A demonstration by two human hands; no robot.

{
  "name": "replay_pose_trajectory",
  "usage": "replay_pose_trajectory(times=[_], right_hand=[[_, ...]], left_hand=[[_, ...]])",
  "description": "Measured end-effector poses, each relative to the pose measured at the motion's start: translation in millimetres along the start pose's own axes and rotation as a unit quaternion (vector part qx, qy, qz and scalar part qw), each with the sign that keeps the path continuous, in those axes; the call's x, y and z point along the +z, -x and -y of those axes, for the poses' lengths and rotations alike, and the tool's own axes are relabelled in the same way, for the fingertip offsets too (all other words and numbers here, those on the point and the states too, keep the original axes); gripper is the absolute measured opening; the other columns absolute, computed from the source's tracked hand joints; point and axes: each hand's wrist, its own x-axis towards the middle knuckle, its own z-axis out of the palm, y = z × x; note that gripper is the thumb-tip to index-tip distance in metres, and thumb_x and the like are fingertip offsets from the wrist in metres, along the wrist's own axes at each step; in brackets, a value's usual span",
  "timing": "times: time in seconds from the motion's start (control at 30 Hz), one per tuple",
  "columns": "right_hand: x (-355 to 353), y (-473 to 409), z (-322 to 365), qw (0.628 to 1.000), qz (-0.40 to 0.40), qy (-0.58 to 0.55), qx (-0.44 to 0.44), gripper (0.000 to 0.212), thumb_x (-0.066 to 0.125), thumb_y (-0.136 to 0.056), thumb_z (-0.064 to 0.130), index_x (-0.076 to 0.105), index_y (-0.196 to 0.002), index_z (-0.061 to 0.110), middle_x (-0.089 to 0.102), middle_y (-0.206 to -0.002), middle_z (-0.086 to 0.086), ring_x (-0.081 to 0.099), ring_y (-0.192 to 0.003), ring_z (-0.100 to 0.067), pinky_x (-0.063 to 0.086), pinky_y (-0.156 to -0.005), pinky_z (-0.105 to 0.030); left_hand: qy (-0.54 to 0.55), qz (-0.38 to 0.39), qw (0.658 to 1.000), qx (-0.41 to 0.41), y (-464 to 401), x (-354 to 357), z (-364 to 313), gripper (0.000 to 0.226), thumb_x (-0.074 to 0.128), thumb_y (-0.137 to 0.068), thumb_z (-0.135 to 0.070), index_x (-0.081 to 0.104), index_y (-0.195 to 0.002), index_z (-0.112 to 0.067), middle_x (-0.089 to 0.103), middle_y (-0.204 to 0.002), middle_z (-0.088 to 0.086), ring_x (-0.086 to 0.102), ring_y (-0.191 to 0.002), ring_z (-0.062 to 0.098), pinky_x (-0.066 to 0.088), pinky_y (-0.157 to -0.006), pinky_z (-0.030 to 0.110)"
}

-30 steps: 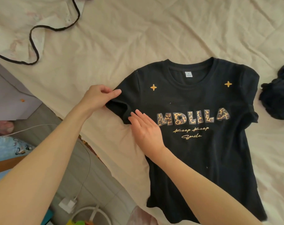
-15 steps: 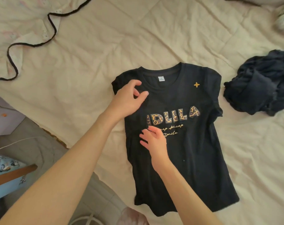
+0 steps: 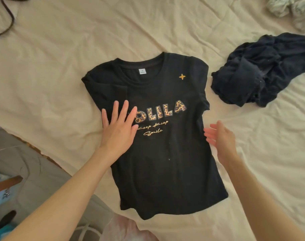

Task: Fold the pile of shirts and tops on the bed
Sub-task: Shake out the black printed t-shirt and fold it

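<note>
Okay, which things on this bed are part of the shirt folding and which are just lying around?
Part of the job:
black printed T-shirt
crumpled dark navy garment
left hand, flat on the shirt
right hand, open beside it

Lying about:
black-trimmed cream fabric
pale crumpled cloth

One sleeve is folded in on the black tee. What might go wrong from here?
1. The left hand only presses flat on the folded side of the black t-shirt; lifting it may let the flap spring open.
2. The right hand hovers at the unfolded edge; pulling that side could drag the shirt askew.
3. The dark clothes heap lies close by and could snag.
</note>
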Motion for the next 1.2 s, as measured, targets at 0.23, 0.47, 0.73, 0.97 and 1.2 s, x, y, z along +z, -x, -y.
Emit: replay_pose_trajectory(times=[0.23, 0.47, 0.73, 0.97, 1.2], right_hand=[[12.0, -46.1, 64.4, 0.917, 0.202, -0.268, 0.217, 0.042, 0.044, -0.099, 0.038, 0.053, -0.122, 0.005, 0.059, -0.126, -0.007, 0.057, -0.114, -0.022, 0.044, -0.089, -0.032], [30.5, -39.2, 59.5, 0.926, 0.025, -0.342, 0.159, 0.028, 0.059, -0.087, 0.004, 0.058, -0.114, 0.003, 0.065, -0.111, -0.007, 0.063, -0.099, -0.022, 0.051, -0.092, -0.030], [38.7, -33.3, 13.4, 0.748, 0.027, 0.179, -0.639, 0.021, 0.041, -0.079, -0.004, 0.061, -0.078, 0.002, 0.061, -0.084, -0.013, 0.056, -0.080, -0.027, 0.041, -0.075, -0.029], [40.7, -27.6, 0.4, 0.774, 0.036, 0.211, -0.596, 0.016, 0.048, -0.083, -0.002, 0.063, -0.084, 0.003, 0.065, -0.091, -0.013, 0.063, -0.090, -0.031, 0.049, -0.081, -0.033], [45.8, -26.2, -6.0, 0.835, 0.027, 0.228, -0.499, 0.021, 0.078, -0.075, 0.011, 0.062, -0.087, 0.007, 0.064, -0.092, -0.009, 0.061, -0.089, -0.022, 0.042, -0.082, -0.022]], left_hand=[[0.021, 0.160, 0.987, 0.001, -9.2, 25.6, -82.8, 0.060, 0.027, -0.099, -0.047, -0.004, -0.149, -0.033, -0.019, -0.156, 0.001, -0.020, -0.142, 0.027, -0.005, -0.111, 0.058], [0.016, 0.180, 0.983, -0.017, -13.6, 19.2, -83.0, 0.061, 0.031, -0.099, -0.044, -0.002, -0.149, -0.036, -0.018, -0.157, -0.002, -0.019, -0.143, 0.024, -0.003, -0.112, 0.055], [0.352, -0.001, 0.927, -0.129, -49.3, -25.2, -80.9, 0.032, 0.036, -0.101, -0.024, 0.054, -0.127, -0.019, 0.057, -0.128, 0.001, 0.054, -0.115, 0.015, 0.042, -0.101, 0.036], [0.311, -0.063, 0.947, 0.055, -122.4, -63.1, -115.3, 0.037, 0.052, -0.094, -0.018, 0.050, -0.131, -0.022, 0.050, -0.127, -0.001, 0.053, -0.109, 0.011, 0.044, -0.094, 0.027], [0.005, -0.088, 0.976, 0.201, -163.1, -63.6, -132.7, 0.054, 0.050, -0.090, -0.050, 0.044, -0.136, -0.023, 0.036, -0.146, -0.002, 0.026, -0.134, 0.024, 0.024, -0.104, 0.041]])
